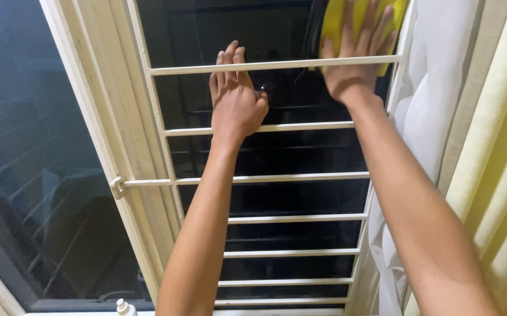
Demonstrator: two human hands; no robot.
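Note:
My right hand presses a yellow cloth flat against the dark window pane at the top right, reaching through a cream metal grille of horizontal bars. My left hand rests with fingers together against the glass, its fingers passing behind the upper bar, holding nothing. Both forearms reach up from the bottom of the view.
A cream window frame runs diagonally at the left, with a small latch on it. A second dark pane lies left of it. White curtain fabric and a cream striped curtain hang at the right. A white bottle cap shows at the bottom.

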